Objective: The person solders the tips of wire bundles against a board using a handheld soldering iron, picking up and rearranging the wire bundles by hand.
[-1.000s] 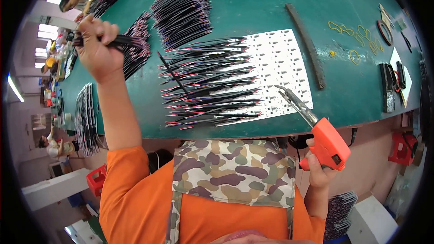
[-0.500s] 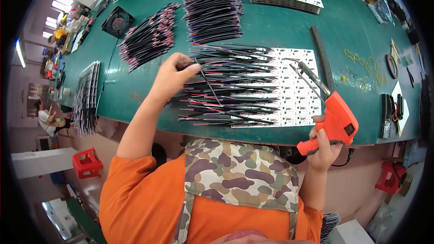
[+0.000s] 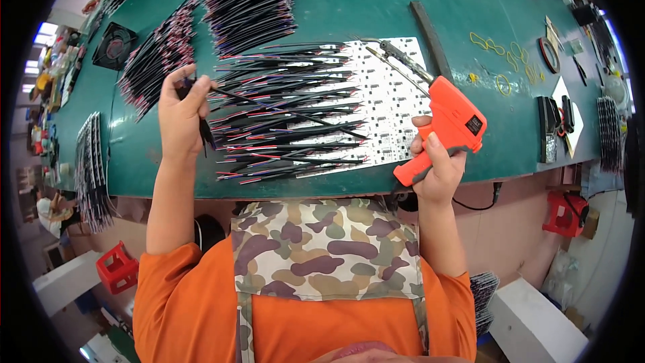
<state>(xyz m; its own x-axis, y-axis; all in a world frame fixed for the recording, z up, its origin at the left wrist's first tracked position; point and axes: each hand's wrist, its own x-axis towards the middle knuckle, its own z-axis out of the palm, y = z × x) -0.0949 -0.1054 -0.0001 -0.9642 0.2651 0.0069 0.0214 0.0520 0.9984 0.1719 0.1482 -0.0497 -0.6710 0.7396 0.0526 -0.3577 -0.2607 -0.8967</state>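
Moved left off the wire rows since earlier: left hand (image 3: 180,111), fingers pinching thin black wires (image 3: 201,104).
Right hand (image 3: 437,165) fingers wrapped around orange pistol-grip soldering gun (image 3: 447,128) above green surface (image 3: 349,7).

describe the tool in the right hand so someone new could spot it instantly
Start at the green table and find the white perforated panel at its near edge, half covered by black wires. Just right of it, the right hand grips an orange pistol-shaped soldering gun with a thin metal tip over the panel. It is the only bright orange tool on the table.
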